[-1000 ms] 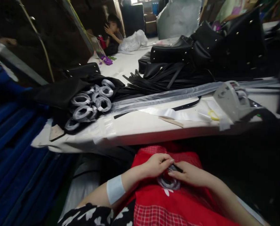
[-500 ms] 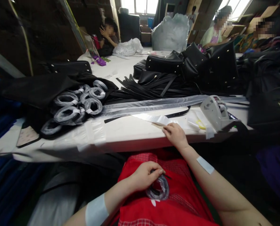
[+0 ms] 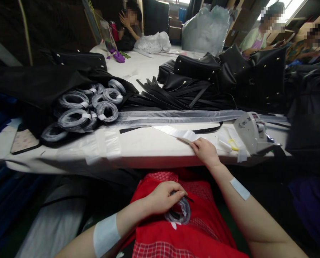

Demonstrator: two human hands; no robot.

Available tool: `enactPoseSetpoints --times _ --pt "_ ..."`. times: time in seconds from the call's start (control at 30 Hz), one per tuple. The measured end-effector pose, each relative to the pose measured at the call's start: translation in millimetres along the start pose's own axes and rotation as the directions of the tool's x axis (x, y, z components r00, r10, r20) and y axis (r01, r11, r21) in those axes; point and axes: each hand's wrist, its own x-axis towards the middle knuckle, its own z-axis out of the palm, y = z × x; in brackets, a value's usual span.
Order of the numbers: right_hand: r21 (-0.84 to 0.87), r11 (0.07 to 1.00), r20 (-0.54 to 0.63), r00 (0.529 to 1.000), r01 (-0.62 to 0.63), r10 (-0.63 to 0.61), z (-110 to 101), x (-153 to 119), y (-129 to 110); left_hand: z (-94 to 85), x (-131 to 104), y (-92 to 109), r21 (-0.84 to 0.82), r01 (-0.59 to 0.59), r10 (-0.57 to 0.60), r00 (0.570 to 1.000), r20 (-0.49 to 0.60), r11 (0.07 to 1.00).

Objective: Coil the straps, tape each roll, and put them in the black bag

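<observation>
Firmly, it seems, the left hand (image 3: 166, 195) is clamped on a ring-shaped coil of dark strap in clear plastic wrap (image 3: 187, 211), thumb and fingers over its upper rim, a dark end poking out beside them. Gripping there probably keeps the loops from springing open. The coil is in front of the white-covered table (image 3: 149, 145), against a red cloth apron (image 3: 211, 229) that likely takes some weight.

The right hand (image 3: 206, 152) is over the table's near edge, thumb and fingertips together at the end of a narrow tan strip (image 3: 183, 140); whether they also catch the glossy white strip (image 3: 173, 131) beside it, I cannot tell.

Toward the table's right end stands a grey-white plastic device (image 3: 246, 132), apparently placed for easy reach. Toward the table's left end, plastic-wrapped coils with white bands (image 3: 71, 129) are heaped on black cloth (image 3: 41, 86), perhaps to gather them together; the bands presumably hold each one closed. Farther back on the table, loose flat black straps (image 3: 173, 95) lie before black leather-like bags (image 3: 197, 66).
</observation>
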Motion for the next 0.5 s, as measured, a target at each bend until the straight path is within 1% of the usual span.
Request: enactPoseSetpoints --times 0.07,0.13,0.2,0.23,0.3,0.33,0.37,0.4,0.43,0.5 --pt "-0.058 0.998 -0.036 0.999 0.003 -0.006 3.6 2.6 0.2 -0.5 -3.3 1.7 -0.056 0.032 -0.031 0.999 0.026 0.998" --pt "-0.038 0.999 -0.067 0.998 -0.009 0.007 6.0 4.6 0.6 -0.8 -7.7 3.7 -0.11 0.055 -0.05 0.997 0.052 0.992" --pt "0.062 0.998 -0.097 0.995 -0.015 0.021 1.8 1.7 -1.9 -0.8 -12.0 5.1 -0.141 0.071 -0.065 0.997 0.046 0.987" --pt "0.138 0.99 -0.122 0.992 -0.016 0.033 -4.1 -3.4 -5.4 -0.6 -13.9 5.2 -0.154 0.088 -0.084 0.996 0.029 0.984" --pt "0.321 0.947 -0.145 0.987 -0.015 0.065 -23.9 -22.8 -17.5 0.0 -16.7 4.0 -0.194 0.156 -0.16 0.987 -0.002 0.968" --pt "0.412 0.911 -0.123 0.99 -0.014 0.071 -37.1 -36.4 -25.6 0.3 -17.6 2.6 -0.223 0.203 -0.21 0.978 -0.005 0.953" --pt "0.491 0.871 -0.059 0.997 -0.015 0.051 -51.5 -51.6 -34.1 0.7 -18.2 0.7 -0.258 0.249 -0.257 0.966 0.003 0.933" --pt "0.548 0.836 0.038 0.999 -0.02 -0.001 -66.0 -67.0 -42.3 1.1 -18.5 -1.6 -0.297 0.284 -0.294 0.956 0.012 0.911" --pt "0.579 0.815 0.142 0.987 -0.02 -0.076 -79.6 -81.7 -49.5 1.5 -18.5 -4.2 -0.337 0.304 -0.314 0.949 0.025 0.891" --pt "0.593 0.805 0.329 0.922 -0.033 -0.205 -100.3 -105.6 -59.3 2.8 -18.5 -9.2 -0.405 0.303 -0.317 0.948 0.032 0.863"
